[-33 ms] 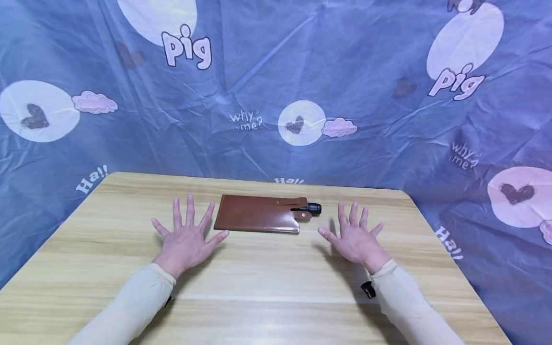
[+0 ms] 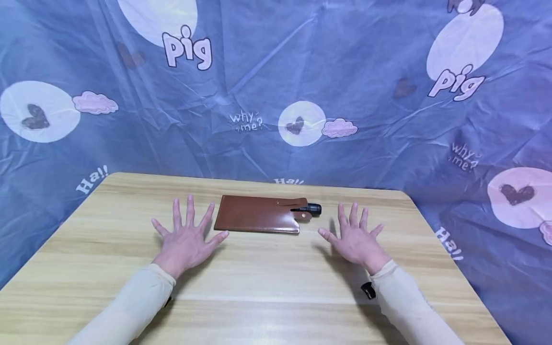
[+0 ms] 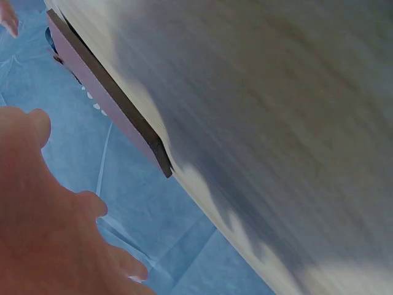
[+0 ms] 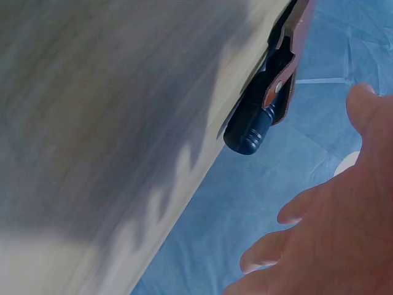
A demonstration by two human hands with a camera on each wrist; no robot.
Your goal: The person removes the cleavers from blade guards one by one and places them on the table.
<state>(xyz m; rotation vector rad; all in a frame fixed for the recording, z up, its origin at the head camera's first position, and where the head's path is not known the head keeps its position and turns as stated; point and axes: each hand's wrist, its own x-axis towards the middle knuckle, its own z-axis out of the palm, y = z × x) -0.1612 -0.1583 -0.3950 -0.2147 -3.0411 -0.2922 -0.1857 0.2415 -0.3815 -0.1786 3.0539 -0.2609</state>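
A flat brown leather case (image 2: 256, 214) lies near the far side of the table. From its right end sticks a black ribbed cylinder (image 2: 315, 209), beside a short strap (image 2: 304, 217) with a metal snap; whatever else the case holds is hidden inside. My left hand (image 2: 185, 244) is spread, palm down, just left of the case, thumb near its lower left corner. On the other side my right hand (image 2: 357, 240) is spread too, its thumb short of the cylinder. Neither hand holds anything. The right wrist view shows the cylinder's rounded end (image 4: 245, 135) up close.
Both hands cast shadows on the light wooden table (image 2: 267, 278). Behind its rounded far edge hangs a blue printed cloth (image 2: 267, 76). A small black piece (image 2: 368, 290) shows under the right sleeve (image 2: 407, 297).
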